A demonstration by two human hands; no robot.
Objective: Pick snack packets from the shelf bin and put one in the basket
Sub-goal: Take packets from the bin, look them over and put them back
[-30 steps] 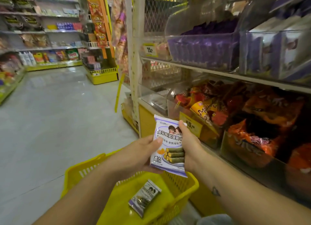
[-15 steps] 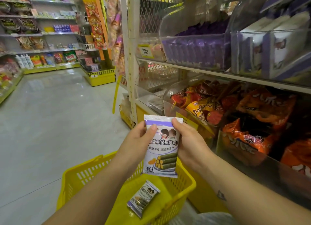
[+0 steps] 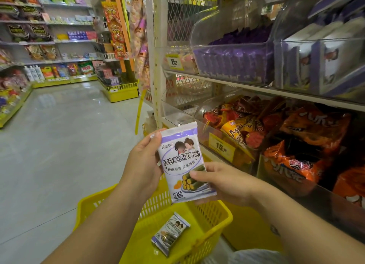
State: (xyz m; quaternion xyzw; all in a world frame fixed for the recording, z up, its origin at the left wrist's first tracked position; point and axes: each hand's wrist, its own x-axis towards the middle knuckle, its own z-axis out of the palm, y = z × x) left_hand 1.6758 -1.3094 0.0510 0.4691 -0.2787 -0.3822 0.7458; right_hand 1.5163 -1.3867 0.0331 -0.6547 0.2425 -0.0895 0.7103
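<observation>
Both hands are gripping one snack packet [image 3: 183,163] upright above the yellow basket [image 3: 221,214], print facing the camera. The left hand [image 3: 143,165] is pinching the packet's left edge, thumb near the top corner; the right hand [image 3: 221,181] is clamping the lower right corner, thumb lying across the printed rolls. A second packet [image 3: 170,234] of what looks like the same design is already lying flat on the basket floor, so the basket seems to be holding its one item. Risks, as judged from here: the held packet is hanging directly over the open basket, so a loosening grip would be dropping a second one in where only one is wanted. The wrapper is looking slick and glossy, and each hand is holding only an edge, so it may be sliding if either hand is letting go first. If it is going back to a shelf bin [image 3: 233,64], the clear bin fronts are standing close on the right, and a careless reach may be knocking neighbouring packs. How the basket itself is being carried is out of view; a tilt could be shifting the packet inside.
</observation>
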